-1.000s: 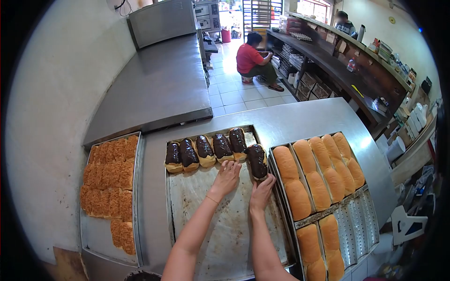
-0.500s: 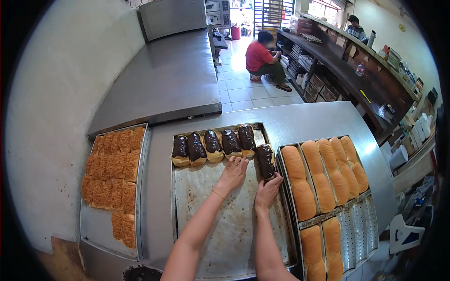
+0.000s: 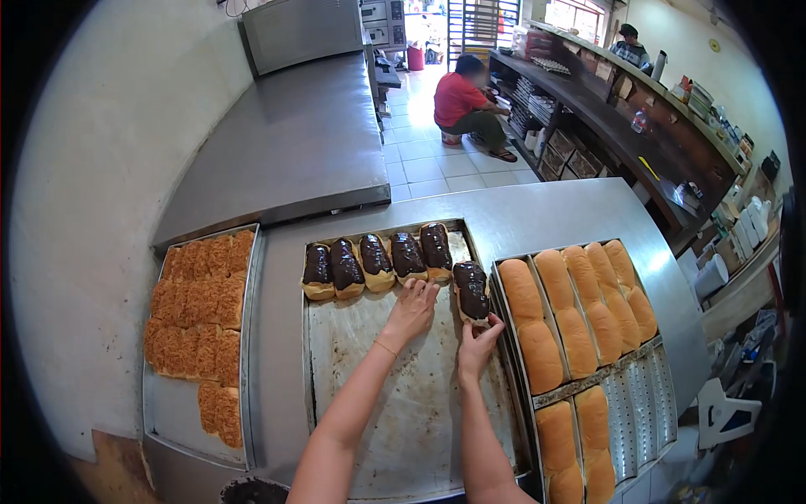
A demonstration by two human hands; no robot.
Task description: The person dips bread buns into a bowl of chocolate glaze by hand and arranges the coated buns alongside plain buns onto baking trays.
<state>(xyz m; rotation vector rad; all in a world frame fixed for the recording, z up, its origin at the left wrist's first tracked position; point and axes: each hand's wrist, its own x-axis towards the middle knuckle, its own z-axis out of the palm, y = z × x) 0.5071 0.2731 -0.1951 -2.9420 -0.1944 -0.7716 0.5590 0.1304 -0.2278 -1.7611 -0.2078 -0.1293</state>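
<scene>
My right hand [image 3: 479,344] pinches the near end of a chocolate-topped bun [image 3: 473,290] at the right side of the metal baking tray [image 3: 378,403]. This bun is tilted slightly. My left hand [image 3: 412,307] holds nothing; its fingers are stretched out against the near ends of the fourth chocolate-topped bun [image 3: 409,254] and its neighbour, another chocolate-topped bun [image 3: 436,249]. Several such buns stand side by side in a row along the tray's far edge, dark glossy icing on top and pale bread below.
On the left is a tray [image 3: 168,403] of buns covered in brown shreds [image 3: 197,307]. Plain golden buns [image 3: 537,319] sit in slotted pans at the right. Beyond the steel table [image 3: 562,202], a person in a red shirt [image 3: 460,99] sits low by shelves; another person [image 3: 630,49] is behind the counter.
The chocolate-topped bun in my right hand has shifted slightly left, nearer the row. My left hand stays at the row's near ends. The view has shifted a little.
</scene>
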